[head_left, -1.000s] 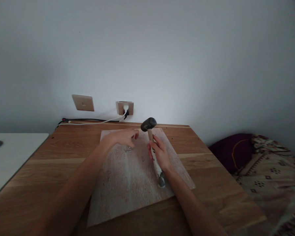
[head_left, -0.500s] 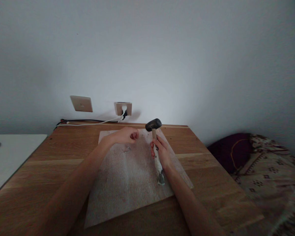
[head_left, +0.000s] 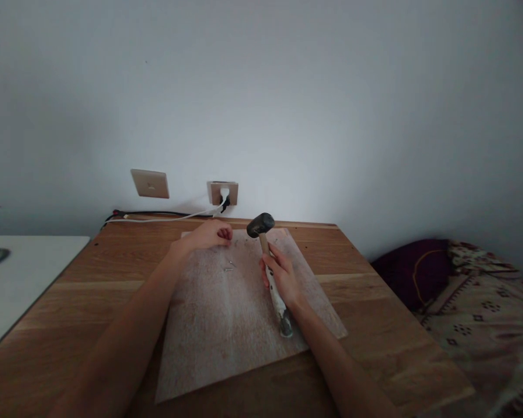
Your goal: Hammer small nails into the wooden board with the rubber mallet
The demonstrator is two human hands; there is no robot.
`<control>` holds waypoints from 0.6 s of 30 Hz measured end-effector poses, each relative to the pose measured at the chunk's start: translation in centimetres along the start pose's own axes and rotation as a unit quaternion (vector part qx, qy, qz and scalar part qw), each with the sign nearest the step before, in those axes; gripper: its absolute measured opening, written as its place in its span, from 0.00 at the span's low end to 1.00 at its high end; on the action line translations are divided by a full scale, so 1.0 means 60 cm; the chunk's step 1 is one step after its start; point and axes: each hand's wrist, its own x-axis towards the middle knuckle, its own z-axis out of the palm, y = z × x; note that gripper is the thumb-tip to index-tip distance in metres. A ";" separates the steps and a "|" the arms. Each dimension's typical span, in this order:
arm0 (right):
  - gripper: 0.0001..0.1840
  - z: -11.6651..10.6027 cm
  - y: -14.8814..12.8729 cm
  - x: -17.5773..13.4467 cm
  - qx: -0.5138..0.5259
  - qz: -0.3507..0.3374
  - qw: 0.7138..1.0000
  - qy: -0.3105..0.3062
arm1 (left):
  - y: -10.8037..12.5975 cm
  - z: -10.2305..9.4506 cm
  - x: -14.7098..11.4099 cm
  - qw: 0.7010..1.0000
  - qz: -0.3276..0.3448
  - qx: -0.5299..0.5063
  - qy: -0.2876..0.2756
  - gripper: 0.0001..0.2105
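My right hand [head_left: 283, 277] is wrapped around the handle of a mallet [head_left: 275, 293]. Its dark head tilts up to the left over the board, and the handle is pale with worn white paint. Curled at the board's far left part, my left hand [head_left: 212, 233] has its fingers pinched together; whatever is between them is too small to make out. Two small nails [head_left: 229, 269] lie loose on the wooden board [head_left: 222, 337], just in front of the left hand. Some tiny dark marks or nails show along the board's far edge, too small to tell apart.
The board lies on a wooden table [head_left: 375, 325] against a white wall. Behind it are a socket [head_left: 230, 193] with plugs, a blank wall plate [head_left: 150, 183] and cables [head_left: 165, 219]. A white surface [head_left: 30, 273] adjoins at left; patterned fabric [head_left: 483, 313] lies at right.
My left hand has shifted left, away from the mallet, its fingers still curled. The mallet's head has swung slightly left in my right hand. The view has turned a little.
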 end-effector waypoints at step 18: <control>0.25 0.006 0.012 -0.001 -0.028 0.007 0.998 -0.061 | -0.010 0.051 -0.043 0.984 0.030 0.048 0.167 0.02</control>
